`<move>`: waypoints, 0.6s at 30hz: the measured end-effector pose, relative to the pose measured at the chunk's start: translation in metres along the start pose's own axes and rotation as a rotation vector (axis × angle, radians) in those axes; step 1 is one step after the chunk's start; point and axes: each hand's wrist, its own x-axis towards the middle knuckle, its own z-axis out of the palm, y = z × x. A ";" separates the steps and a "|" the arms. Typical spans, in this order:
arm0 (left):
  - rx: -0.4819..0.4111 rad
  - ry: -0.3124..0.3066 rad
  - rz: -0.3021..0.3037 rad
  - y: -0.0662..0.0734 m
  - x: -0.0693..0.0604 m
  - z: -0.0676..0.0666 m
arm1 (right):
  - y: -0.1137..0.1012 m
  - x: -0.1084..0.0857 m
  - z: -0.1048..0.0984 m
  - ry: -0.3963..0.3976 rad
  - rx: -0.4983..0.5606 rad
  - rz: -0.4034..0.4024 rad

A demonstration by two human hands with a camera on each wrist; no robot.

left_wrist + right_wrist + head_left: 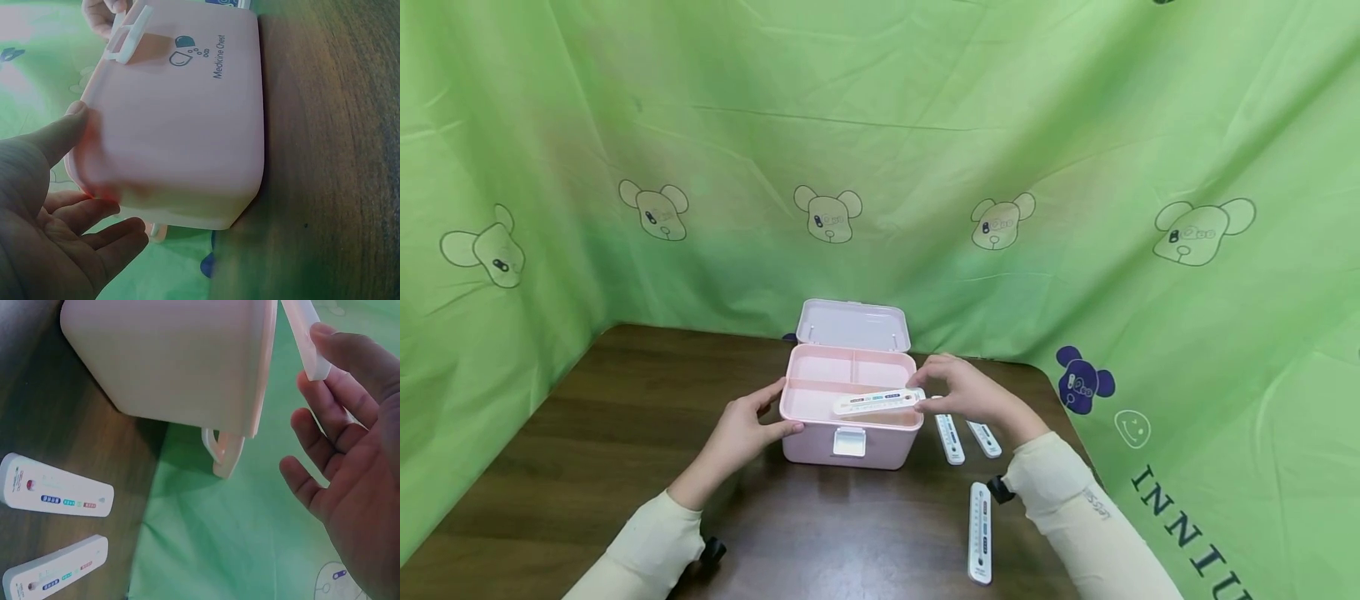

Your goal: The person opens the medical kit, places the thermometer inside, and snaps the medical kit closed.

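Note:
A pink medicine box (812,442), printed "Medicine Chest", stands on the table with its lid (853,327) swung open to the back. My left hand (739,433) holds the box by its left front corner, thumb on the front rim and fingers along the side. Between thumb and fingertips, my right hand (973,393) pinches one end of a white thermometer (877,402). This thermometer lies slanted over the long front compartment; whether it touches the box is hard to tell. Below the right hand in the right wrist view, two more thermometers, one nearer (59,487) and one lower (56,567), lie on the table.
Another thermometer (980,533) lies near the table's front right, close to the right sleeve. A divider (853,367) splits the back of the box in two. White latch (850,442) hangs on the front. Green curtain (925,275) rises behind the brown table (587,433).

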 end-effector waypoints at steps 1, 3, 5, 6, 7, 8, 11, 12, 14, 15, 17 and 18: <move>0.000 0.001 -0.001 0.000 0.000 0.000 | 0.000 0.002 0.001 -0.006 -0.009 -0.024; -0.003 0.002 -0.004 0.001 0.000 0.000 | -0.002 0.005 0.003 -0.014 -0.025 -0.066; -0.003 0.000 -0.006 0.000 0.000 0.000 | -0.004 0.008 0.005 -0.025 -0.046 -0.084; -0.003 -0.001 -0.006 0.000 0.000 0.000 | -0.005 0.009 0.005 -0.031 -0.057 -0.087; -0.002 -0.002 -0.006 0.000 0.000 0.000 | -0.007 0.011 0.006 -0.038 -0.061 -0.081; -0.001 -0.002 -0.006 0.000 0.000 0.000 | -0.008 0.012 0.006 -0.046 -0.067 -0.073; -0.003 -0.005 -0.008 0.000 0.000 0.000 | -0.010 0.016 0.006 -0.072 -0.062 -0.039; -0.005 -0.006 -0.009 0.000 0.000 0.000 | -0.011 0.018 0.006 -0.083 -0.054 -0.029; -0.009 -0.007 -0.011 0.001 0.000 0.000 | -0.012 0.020 0.005 -0.104 -0.041 -0.027; -0.011 -0.007 -0.012 0.001 0.000 0.000 | -0.013 0.021 0.005 -0.117 -0.029 -0.024; -0.010 -0.007 -0.012 0.001 0.000 -0.001 | -0.014 0.024 0.004 -0.142 -0.015 -0.026; -0.009 -0.006 -0.011 0.001 0.000 -0.001 | -0.015 0.025 0.004 -0.155 -0.005 -0.024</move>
